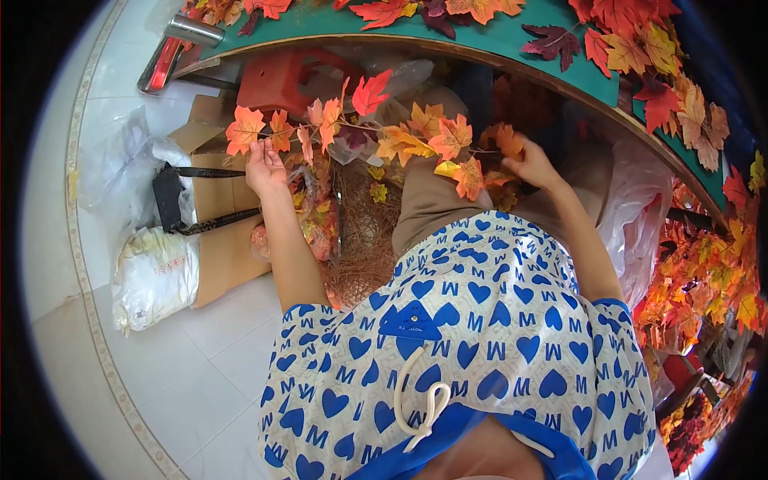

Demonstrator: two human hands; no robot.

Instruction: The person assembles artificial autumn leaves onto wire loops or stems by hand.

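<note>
An artificial maple leaf garland (pixel 452 138) in orange, red and yellow stretches across my lap, its thin stem showing between leaf clusters. At its left end my left hand (pixel 266 166), palm turned up, pinches the stem just below an orange leaf. My right hand (pixel 532 162) has its fingers closed around the garland's right end, beside an orange leaf cluster. Part of that grip is hidden by the leaves. Between the hands the garland hangs loosely, above my knees and a tangle of brown stems (pixel 364 240).
Loose maple leaves lie on the green table (pixel 480 38) curving ahead. Beneath it stands a red stool (pixel 276 80). An open cardboard box (pixel 228 268) with a black strap and plastic bags is at left. Clear plastic (pixel 640 200) and leaf heaps (pixel 704 272) fill the right.
</note>
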